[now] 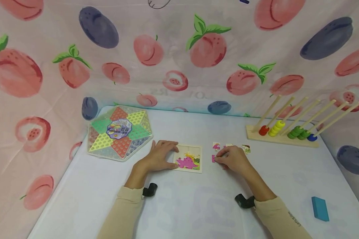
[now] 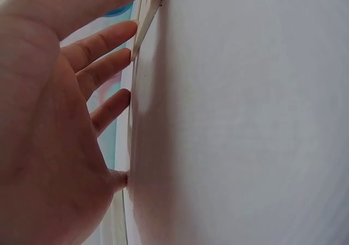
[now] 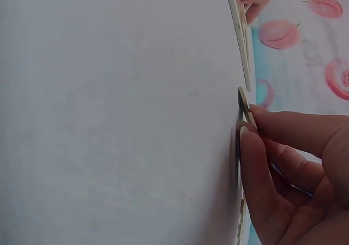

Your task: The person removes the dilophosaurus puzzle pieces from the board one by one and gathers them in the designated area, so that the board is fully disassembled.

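A small wooden jigsaw puzzle tray (image 1: pixel 187 171) lies on the white table, partly filled with pieces showing a pink dinosaur. My left hand (image 1: pixel 160 155) is spread at its left side, with thumb and index finger resting on the tray's border. In the left wrist view the other fingers (image 2: pixel 109 65) of that hand are loosely straight. To the right of the tray, my right hand (image 1: pixel 234 160) pinches a pink puzzle piece (image 1: pixel 213 159) between thumb and fingers. In the right wrist view the puzzle piece (image 3: pixel 245 106) stands tilted, close over the table.
Loose puzzle pieces (image 1: pixel 216 146) lie beyond my right hand, some partly covered by it. A star-patterned Chinese checkers board (image 1: pixel 119 132) is at the back left. A wooden bead-peg stand (image 1: pixel 282 139) stands at the back right. A blue block (image 1: pixel 320 208) lies front right.
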Available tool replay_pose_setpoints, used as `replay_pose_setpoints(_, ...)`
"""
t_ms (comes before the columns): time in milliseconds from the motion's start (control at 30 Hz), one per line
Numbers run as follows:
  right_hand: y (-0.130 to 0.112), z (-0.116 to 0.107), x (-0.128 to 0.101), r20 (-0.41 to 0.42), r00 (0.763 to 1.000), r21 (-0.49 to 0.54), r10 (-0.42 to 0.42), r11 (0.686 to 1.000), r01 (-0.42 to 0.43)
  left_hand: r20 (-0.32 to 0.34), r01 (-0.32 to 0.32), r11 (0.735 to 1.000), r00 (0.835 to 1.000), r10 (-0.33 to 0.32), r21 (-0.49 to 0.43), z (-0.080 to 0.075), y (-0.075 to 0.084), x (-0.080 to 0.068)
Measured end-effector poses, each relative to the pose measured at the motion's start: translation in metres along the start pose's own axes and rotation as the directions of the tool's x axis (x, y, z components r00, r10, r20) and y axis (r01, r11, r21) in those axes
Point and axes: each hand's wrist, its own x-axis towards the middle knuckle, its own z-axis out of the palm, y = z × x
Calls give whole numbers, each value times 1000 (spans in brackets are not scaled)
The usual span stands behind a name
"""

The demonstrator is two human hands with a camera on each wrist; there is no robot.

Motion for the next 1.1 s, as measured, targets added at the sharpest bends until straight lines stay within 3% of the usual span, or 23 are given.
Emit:
replay_pose_setpoints(367, -2, 1, 0, -9, 1000, -29, -3, 1000, 3, 1, 4, 1000, 1000, -4, 3, 2, -2, 2)
replay_pose_setpoints(633, -4, 1, 0, -40, 999, -128, -33, 991, 28, 3, 1, 1000, 1000, -1, -15, 1, -1, 1)
replay_pose_setpoints(867, -5, 3, 0, -30, 998, -104, -48, 994, 45, 1, 3, 1000, 1000, -3, -3, 1, 0, 1)
replay_pose_setpoints(1100, -11, 3, 1, -32, 997, -153, -67, 986, 62, 2, 9, 1000, 1000, -9, -5, 2, -1, 2)
